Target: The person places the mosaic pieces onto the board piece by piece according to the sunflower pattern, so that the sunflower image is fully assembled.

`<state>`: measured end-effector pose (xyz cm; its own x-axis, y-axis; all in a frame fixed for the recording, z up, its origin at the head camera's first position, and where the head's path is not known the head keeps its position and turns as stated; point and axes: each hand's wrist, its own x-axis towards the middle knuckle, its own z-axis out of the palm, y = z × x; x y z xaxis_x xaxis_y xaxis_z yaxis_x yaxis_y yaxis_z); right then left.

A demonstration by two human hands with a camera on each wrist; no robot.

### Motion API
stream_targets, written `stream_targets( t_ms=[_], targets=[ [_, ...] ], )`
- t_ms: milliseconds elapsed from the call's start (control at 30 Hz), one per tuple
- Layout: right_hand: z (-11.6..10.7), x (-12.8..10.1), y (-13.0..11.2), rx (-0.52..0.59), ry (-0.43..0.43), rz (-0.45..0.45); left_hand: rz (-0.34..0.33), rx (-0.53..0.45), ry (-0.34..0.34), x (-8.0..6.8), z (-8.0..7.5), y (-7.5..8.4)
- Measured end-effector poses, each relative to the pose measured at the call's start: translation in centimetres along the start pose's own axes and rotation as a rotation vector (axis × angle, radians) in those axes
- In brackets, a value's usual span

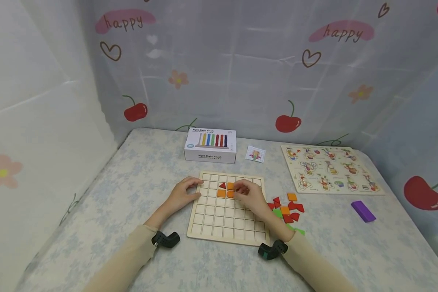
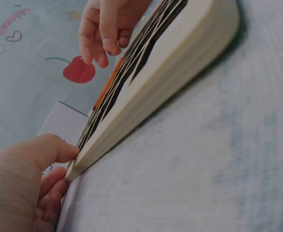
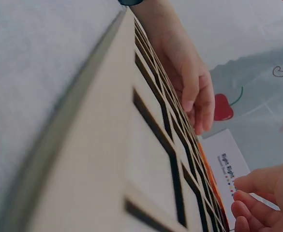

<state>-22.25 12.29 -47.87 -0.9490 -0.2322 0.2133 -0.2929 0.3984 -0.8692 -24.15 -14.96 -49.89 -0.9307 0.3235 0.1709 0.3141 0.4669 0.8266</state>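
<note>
A square wooden grid board [image 1: 219, 222] lies flat on the table. Toward its far side, its cells hold a red triangle [image 1: 223, 185], an orange square [image 1: 221, 193], a second orange piece [image 1: 230, 185] and a rounded orange piece [image 1: 230, 194]. My left hand [image 1: 182, 194] pinches the board's left edge, with the thumb [image 2: 66, 151] on the rim and the other fingers against the side. Just over the orange pieces hovers my right hand [image 1: 251, 197], its fingers loosely bent. Nothing shows between those fingers [image 3: 250, 182] in the right wrist view.
Loose red, orange and green pieces [image 1: 285, 210] lie right of the board, partly behind the right forearm. Behind it stand a white box [image 1: 209, 154] and a small picture card [image 1: 255, 154]. Farther right are a wooden picture puzzle [image 1: 330, 168] and a purple block [image 1: 363, 211].
</note>
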Motion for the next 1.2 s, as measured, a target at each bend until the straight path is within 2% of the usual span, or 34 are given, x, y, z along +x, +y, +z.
stream_targets(
  t_ms=[167,400,600,700,867,1000,1200],
  targets=[
    [-2.5,-0.4,0.1,-0.053,0.056,-0.02,-0.006,-0.001,0.001,-0.2,0.2,0.1],
    [-8.0,-2.3,2.1,-0.153,0.099,0.017,-0.02,-0.005,-0.01,-0.2,0.5,0.0],
    [-12.4,-3.9,3.7,-0.254,0.134,0.136,-0.002,-0.01,-0.011,-0.2,0.5,0.1],
    [-13.9,-4.8,4.7,-0.277,0.123,0.179,-0.005,-0.01,-0.012,-0.2,0.4,0.1],
    [-15.6,-5.5,6.2,-0.245,0.068,0.196,-0.01,-0.008,-0.013,-0.1,0.3,0.1],
    [-15.9,-5.4,6.8,-0.226,0.027,0.194,-0.017,-0.007,-0.007,-0.2,0.1,-0.1],
    [-15.7,-5.3,7.1,-0.237,0.042,0.191,-0.003,-0.008,-0.009,-0.1,0.1,0.0]
  ],
)
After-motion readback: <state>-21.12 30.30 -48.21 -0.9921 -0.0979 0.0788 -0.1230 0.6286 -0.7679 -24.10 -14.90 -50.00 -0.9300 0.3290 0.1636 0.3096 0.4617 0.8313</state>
